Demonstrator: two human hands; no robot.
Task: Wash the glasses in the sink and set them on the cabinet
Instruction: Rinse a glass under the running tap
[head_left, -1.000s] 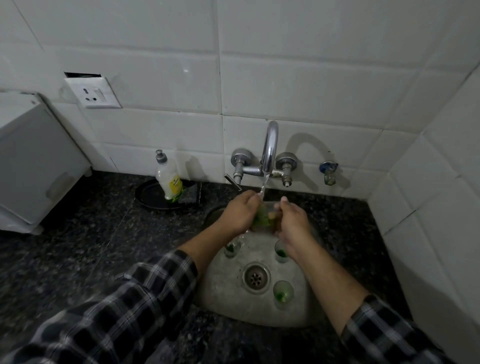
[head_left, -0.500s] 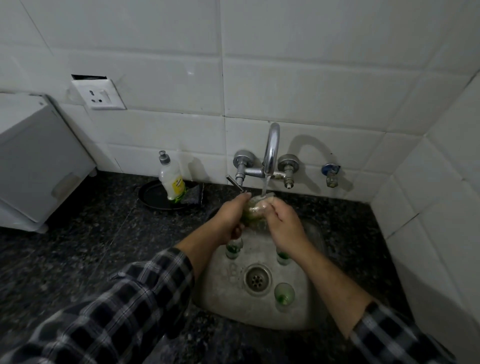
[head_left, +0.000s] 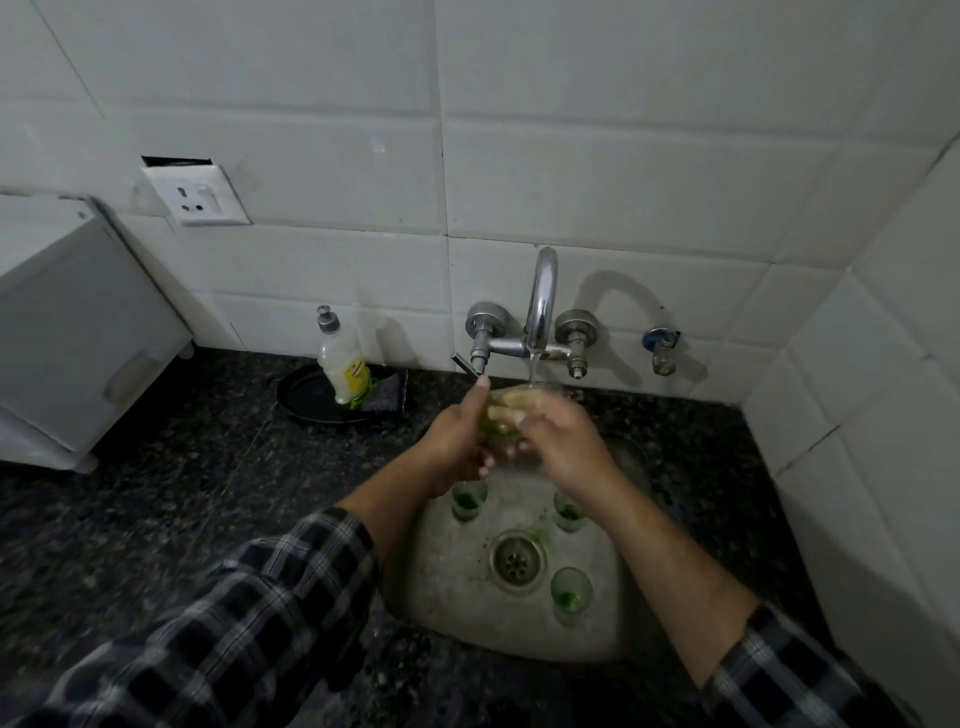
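A clear glass (head_left: 503, 415) with green residue is held under the running tap (head_left: 540, 306), water falling into it. My left hand (head_left: 457, 436) grips its left side. My right hand (head_left: 563, 441) wraps the right side, fingers reaching into or over the glass. Three more small glasses with green dregs stand in the steel sink (head_left: 447, 587): one at the left (head_left: 467, 499), one at the right (head_left: 569, 512) partly behind my right wrist, one near the drain (head_left: 570, 592).
A dish soap bottle (head_left: 343, 364) stands on a dark round tray (head_left: 306, 395) left of the tap. A white appliance (head_left: 67, 332) sits on the black granite counter (head_left: 156, 493) at far left. A socket (head_left: 195, 195) is on the tiled wall, which closes the right side.
Both hands raised the glass from low over the sink up to the tap's stream and keep rubbing it there. The three glasses in the sink have not moved.
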